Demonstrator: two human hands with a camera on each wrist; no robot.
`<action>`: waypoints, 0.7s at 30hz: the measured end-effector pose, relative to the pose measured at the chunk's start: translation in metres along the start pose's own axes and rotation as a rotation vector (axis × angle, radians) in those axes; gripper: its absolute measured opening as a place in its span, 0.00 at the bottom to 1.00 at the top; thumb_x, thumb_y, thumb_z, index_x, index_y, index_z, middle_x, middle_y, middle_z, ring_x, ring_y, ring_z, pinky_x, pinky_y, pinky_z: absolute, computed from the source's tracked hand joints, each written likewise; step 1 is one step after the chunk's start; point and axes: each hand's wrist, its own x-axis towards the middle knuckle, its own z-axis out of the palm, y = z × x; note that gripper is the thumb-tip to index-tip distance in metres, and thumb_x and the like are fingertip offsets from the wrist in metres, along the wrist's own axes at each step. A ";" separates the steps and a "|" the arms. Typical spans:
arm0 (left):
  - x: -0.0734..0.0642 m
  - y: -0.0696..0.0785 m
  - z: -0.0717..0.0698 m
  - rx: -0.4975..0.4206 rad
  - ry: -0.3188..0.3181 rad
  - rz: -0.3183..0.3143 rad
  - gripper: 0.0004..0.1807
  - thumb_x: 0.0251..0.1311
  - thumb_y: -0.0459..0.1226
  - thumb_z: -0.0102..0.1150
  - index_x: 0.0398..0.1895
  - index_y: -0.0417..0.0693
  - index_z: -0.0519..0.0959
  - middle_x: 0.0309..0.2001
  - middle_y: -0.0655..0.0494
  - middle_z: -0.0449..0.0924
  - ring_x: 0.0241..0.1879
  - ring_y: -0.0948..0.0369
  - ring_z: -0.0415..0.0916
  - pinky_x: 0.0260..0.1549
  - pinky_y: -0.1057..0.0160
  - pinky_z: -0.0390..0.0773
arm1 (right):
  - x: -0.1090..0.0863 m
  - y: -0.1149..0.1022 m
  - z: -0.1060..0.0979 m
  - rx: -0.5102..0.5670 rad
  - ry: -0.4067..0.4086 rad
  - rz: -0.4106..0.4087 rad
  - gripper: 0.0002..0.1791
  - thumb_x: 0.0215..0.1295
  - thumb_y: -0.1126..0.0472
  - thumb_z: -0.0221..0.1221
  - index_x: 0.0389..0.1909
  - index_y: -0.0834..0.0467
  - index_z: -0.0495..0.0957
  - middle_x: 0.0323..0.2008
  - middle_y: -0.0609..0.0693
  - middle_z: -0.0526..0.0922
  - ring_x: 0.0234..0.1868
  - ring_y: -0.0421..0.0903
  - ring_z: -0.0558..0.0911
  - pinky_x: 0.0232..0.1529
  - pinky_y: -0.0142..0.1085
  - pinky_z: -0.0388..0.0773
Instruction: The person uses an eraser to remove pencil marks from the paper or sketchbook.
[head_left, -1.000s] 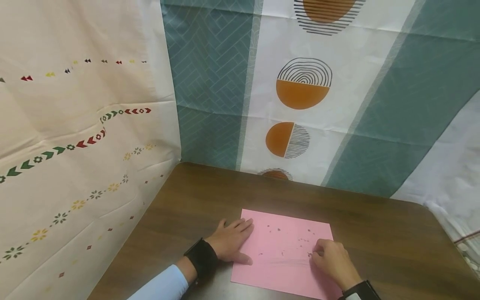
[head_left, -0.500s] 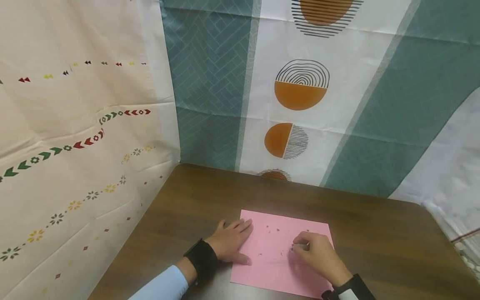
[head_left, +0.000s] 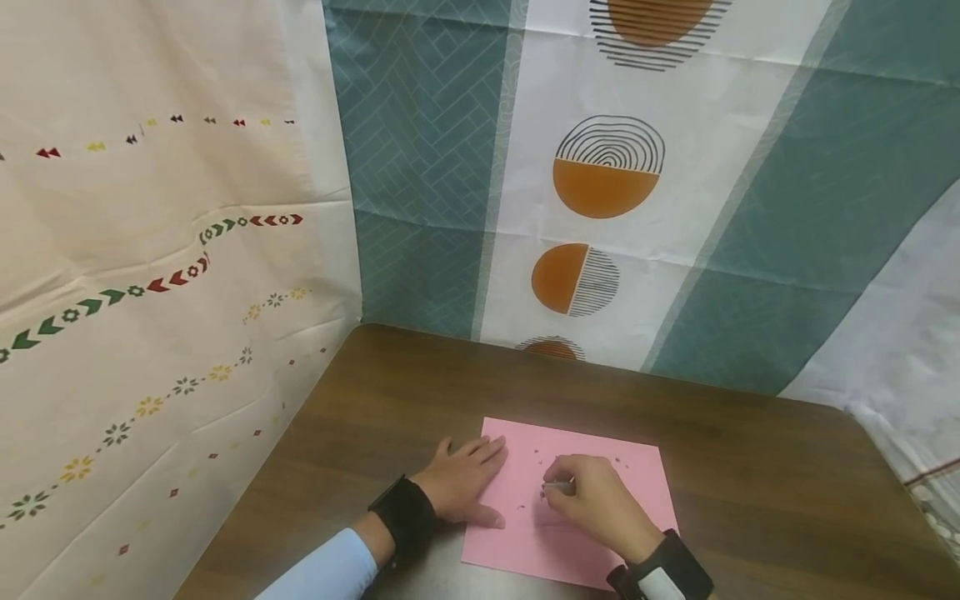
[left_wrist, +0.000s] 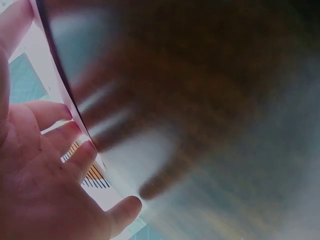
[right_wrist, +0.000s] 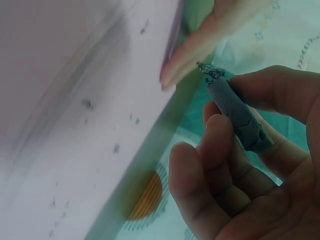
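A pink sheet of paper [head_left: 498, 546] lies on the brown table, with small dark eraser crumbs [right_wrist: 89, 104] scattered over it and a faint grey smudge across its lower part. My left hand [head_left: 461, 483] rests on the sheet's left edge, fingers spread and straight. My right hand [head_left: 592, 500] is over the middle of the paper and pinches a small grey eraser [right_wrist: 237, 117] between thumb and fingers. Dark crumbs cling to the eraser's worn end, and cracks run along its side. In the head view my right hand hides part of the sheet.
The wooden table [head_left: 420, 375] extends around the paper on all sides. A cream cloth [head_left: 187, 333] with stitched patterns hangs along the left, and a green and white curtain [head_left: 420, 167] with orange circles hangs behind the table.
My right hand has moved left with the eraser, from the paper's right side to its middle. The left hand has stayed on the left edge.
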 end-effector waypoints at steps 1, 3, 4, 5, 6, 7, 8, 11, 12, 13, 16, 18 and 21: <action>0.000 0.000 0.000 0.004 0.003 0.002 0.52 0.48 0.69 0.52 0.71 0.49 0.54 0.72 0.55 0.48 0.68 0.56 0.44 0.55 0.31 0.53 | 0.001 -0.001 0.003 0.001 -0.011 -0.010 0.06 0.47 0.64 0.63 0.24 0.49 0.81 0.24 0.36 0.78 0.25 0.33 0.72 0.29 0.36 0.75; 0.001 -0.001 0.000 0.007 0.008 0.005 0.52 0.48 0.69 0.52 0.71 0.48 0.55 0.72 0.55 0.48 0.68 0.55 0.44 0.55 0.31 0.53 | 0.001 -0.001 0.010 0.015 -0.034 -0.031 0.05 0.46 0.65 0.63 0.24 0.50 0.81 0.23 0.37 0.78 0.24 0.34 0.72 0.27 0.35 0.74; 0.001 -0.001 0.000 0.009 0.010 0.005 0.52 0.48 0.68 0.52 0.71 0.48 0.55 0.72 0.55 0.49 0.68 0.55 0.44 0.55 0.31 0.54 | 0.002 -0.001 0.014 0.022 -0.043 -0.046 0.05 0.46 0.65 0.63 0.24 0.51 0.81 0.23 0.37 0.78 0.24 0.34 0.71 0.27 0.35 0.74; 0.001 -0.001 0.000 0.011 0.011 0.005 0.52 0.47 0.68 0.52 0.71 0.48 0.55 0.72 0.55 0.49 0.68 0.55 0.45 0.55 0.31 0.54 | 0.002 -0.001 0.018 0.030 -0.052 -0.061 0.05 0.45 0.65 0.64 0.24 0.51 0.81 0.23 0.38 0.78 0.23 0.34 0.71 0.26 0.35 0.74; 0.001 0.000 0.000 0.012 0.012 0.006 0.52 0.47 0.68 0.53 0.71 0.48 0.55 0.72 0.55 0.49 0.68 0.55 0.45 0.55 0.31 0.54 | 0.001 0.000 0.023 0.037 -0.064 -0.074 0.05 0.46 0.65 0.64 0.23 0.51 0.81 0.23 0.38 0.79 0.23 0.34 0.71 0.26 0.35 0.74; 0.001 0.000 0.000 0.014 0.013 0.006 0.52 0.47 0.68 0.53 0.71 0.48 0.55 0.72 0.55 0.49 0.67 0.55 0.45 0.55 0.31 0.54 | 0.001 0.001 0.027 0.042 -0.076 -0.087 0.05 0.46 0.65 0.64 0.23 0.51 0.81 0.23 0.38 0.79 0.23 0.34 0.72 0.27 0.35 0.75; 0.001 0.000 0.000 0.014 0.014 0.007 0.52 0.47 0.68 0.53 0.70 0.48 0.55 0.72 0.55 0.49 0.67 0.55 0.45 0.55 0.31 0.54 | 0.001 0.003 0.032 0.046 -0.086 -0.095 0.05 0.46 0.65 0.64 0.23 0.51 0.81 0.22 0.38 0.79 0.23 0.33 0.72 0.27 0.35 0.75; 0.001 -0.001 0.001 0.013 0.014 0.011 0.52 0.47 0.68 0.53 0.70 0.48 0.55 0.72 0.55 0.49 0.67 0.56 0.45 0.55 0.31 0.54 | -0.001 0.007 0.043 0.049 -0.111 -0.102 0.05 0.46 0.65 0.65 0.22 0.50 0.81 0.22 0.37 0.80 0.23 0.32 0.72 0.28 0.35 0.75; 0.002 -0.001 0.002 0.011 0.014 0.012 0.52 0.47 0.68 0.52 0.71 0.48 0.55 0.72 0.55 0.49 0.68 0.56 0.45 0.55 0.31 0.54 | -0.001 0.009 0.046 0.049 -0.115 -0.100 0.06 0.46 0.65 0.65 0.22 0.50 0.81 0.22 0.36 0.80 0.23 0.32 0.72 0.28 0.35 0.76; 0.002 -0.001 0.003 0.009 0.013 0.013 0.52 0.47 0.68 0.52 0.71 0.48 0.55 0.72 0.55 0.49 0.68 0.55 0.45 0.55 0.31 0.54 | -0.002 0.010 0.048 0.046 -0.116 -0.097 0.06 0.45 0.65 0.65 0.21 0.49 0.81 0.21 0.36 0.80 0.22 0.32 0.72 0.28 0.35 0.76; 0.002 -0.002 0.004 0.005 0.010 0.010 0.52 0.47 0.69 0.52 0.71 0.48 0.55 0.72 0.55 0.48 0.68 0.55 0.44 0.55 0.31 0.54 | -0.002 0.010 0.052 0.046 -0.121 -0.081 0.06 0.44 0.65 0.65 0.20 0.49 0.81 0.20 0.35 0.78 0.21 0.32 0.71 0.27 0.35 0.76; 0.001 -0.003 0.003 0.007 0.010 0.009 0.52 0.47 0.69 0.52 0.71 0.48 0.55 0.72 0.55 0.48 0.68 0.55 0.44 0.55 0.31 0.54 | -0.002 0.008 0.052 0.032 -0.124 -0.078 0.07 0.43 0.65 0.64 0.19 0.49 0.80 0.19 0.35 0.77 0.22 0.32 0.71 0.27 0.35 0.76; 0.000 -0.003 0.002 0.016 0.014 0.011 0.52 0.47 0.69 0.52 0.71 0.48 0.55 0.72 0.55 0.48 0.68 0.55 0.45 0.54 0.31 0.55 | -0.002 0.004 0.052 -0.012 -0.115 -0.087 0.07 0.43 0.65 0.63 0.18 0.49 0.78 0.19 0.36 0.76 0.23 0.34 0.72 0.27 0.36 0.76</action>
